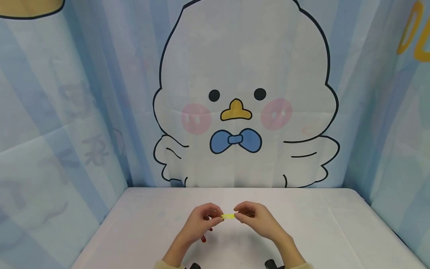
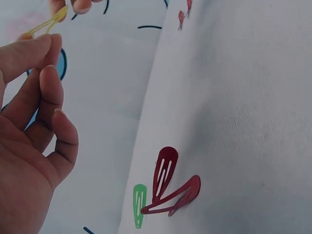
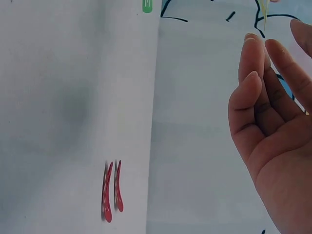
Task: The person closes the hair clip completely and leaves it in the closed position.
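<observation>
A small yellow snap hair clip (image 1: 228,216) spans the gap between the two hands, above the table. My left hand (image 1: 203,219) pinches one end between thumb and fingertip; in the left wrist view its other fingers (image 2: 65,129) are loosely curled. At the clip's other end are the fingertips of my right hand (image 1: 256,219). The left wrist view shows the two arms of the yellow clip (image 2: 59,14) spread apart. In the right wrist view, the slim clip (image 3: 265,15) stands just above the right fingertips, its far end cut off by the frame edge.
On the table (image 1: 134,231), red hair clips (image 2: 167,163) lie beside a green hair clip (image 2: 140,192), below the left hand. Two pinkish-red clips (image 3: 107,195) lie side by side farther right. Behind the table's far edge hangs a printed curtain (image 1: 242,56).
</observation>
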`<move>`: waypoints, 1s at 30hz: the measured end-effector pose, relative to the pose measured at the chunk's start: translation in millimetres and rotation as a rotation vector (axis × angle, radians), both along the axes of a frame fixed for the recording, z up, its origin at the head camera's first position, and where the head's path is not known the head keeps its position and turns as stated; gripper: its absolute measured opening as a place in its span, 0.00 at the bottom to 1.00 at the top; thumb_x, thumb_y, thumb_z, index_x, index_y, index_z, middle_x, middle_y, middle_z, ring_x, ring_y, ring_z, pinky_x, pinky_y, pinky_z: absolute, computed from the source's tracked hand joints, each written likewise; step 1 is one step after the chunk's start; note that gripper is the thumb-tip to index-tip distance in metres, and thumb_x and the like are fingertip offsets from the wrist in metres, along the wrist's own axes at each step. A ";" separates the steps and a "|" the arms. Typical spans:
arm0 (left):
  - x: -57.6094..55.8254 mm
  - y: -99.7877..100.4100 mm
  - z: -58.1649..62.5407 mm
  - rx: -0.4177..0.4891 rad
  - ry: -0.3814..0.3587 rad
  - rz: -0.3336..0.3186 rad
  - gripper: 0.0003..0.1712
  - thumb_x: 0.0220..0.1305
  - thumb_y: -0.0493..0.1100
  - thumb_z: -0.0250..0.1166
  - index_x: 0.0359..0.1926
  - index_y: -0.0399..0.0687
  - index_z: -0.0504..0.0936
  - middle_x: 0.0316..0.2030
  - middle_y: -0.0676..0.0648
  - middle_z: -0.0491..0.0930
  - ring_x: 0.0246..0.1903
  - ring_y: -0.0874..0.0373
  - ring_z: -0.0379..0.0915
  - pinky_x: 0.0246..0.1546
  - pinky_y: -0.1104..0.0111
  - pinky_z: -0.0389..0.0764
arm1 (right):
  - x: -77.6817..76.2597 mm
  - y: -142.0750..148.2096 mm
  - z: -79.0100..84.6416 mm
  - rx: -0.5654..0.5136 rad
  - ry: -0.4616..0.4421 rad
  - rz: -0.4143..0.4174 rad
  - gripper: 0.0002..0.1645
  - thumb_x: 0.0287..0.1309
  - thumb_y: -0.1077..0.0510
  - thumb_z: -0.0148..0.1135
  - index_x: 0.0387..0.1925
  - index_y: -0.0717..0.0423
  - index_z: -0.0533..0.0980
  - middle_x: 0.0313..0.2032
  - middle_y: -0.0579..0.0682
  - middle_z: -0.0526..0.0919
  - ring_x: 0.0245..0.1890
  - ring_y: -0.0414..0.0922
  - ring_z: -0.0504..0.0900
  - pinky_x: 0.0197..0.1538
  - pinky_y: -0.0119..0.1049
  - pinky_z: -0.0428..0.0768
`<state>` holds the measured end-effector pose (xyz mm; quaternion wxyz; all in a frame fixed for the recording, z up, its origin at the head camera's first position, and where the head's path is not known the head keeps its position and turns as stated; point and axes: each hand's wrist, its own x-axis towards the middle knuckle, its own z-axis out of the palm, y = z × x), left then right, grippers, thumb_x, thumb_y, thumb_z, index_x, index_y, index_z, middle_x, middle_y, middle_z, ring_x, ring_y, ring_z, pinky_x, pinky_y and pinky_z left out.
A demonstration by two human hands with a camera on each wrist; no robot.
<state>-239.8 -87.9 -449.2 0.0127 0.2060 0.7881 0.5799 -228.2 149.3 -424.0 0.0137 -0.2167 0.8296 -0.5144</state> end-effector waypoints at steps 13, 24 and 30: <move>3.4 11.7 -1.4 0.016 0.000 0.011 0.06 0.64 0.36 0.70 0.42 0.45 0.84 0.35 0.50 0.86 0.36 0.55 0.79 0.37 0.65 0.75 | 6.3 -6.7 -11.2 -0.055 0.028 0.012 0.08 0.65 0.60 0.67 0.42 0.60 0.82 0.32 0.48 0.84 0.29 0.44 0.82 0.35 0.33 0.80; 11.2 17.8 -3.3 0.113 -0.039 0.018 0.10 0.63 0.34 0.70 0.46 0.40 0.83 0.36 0.48 0.84 0.36 0.57 0.77 0.37 0.68 0.76 | 9.9 -5.7 -15.7 -0.127 0.080 -0.054 0.04 0.63 0.63 0.68 0.39 0.61 0.82 0.30 0.49 0.84 0.26 0.40 0.80 0.32 0.33 0.80; 15.2 21.0 -5.2 0.139 -0.035 0.034 0.14 0.63 0.37 0.72 0.49 0.40 0.83 0.37 0.49 0.81 0.36 0.58 0.75 0.38 0.69 0.77 | 12.4 -6.1 -17.1 -0.175 0.092 -0.088 0.05 0.62 0.64 0.68 0.39 0.62 0.82 0.29 0.49 0.84 0.26 0.41 0.80 0.32 0.33 0.79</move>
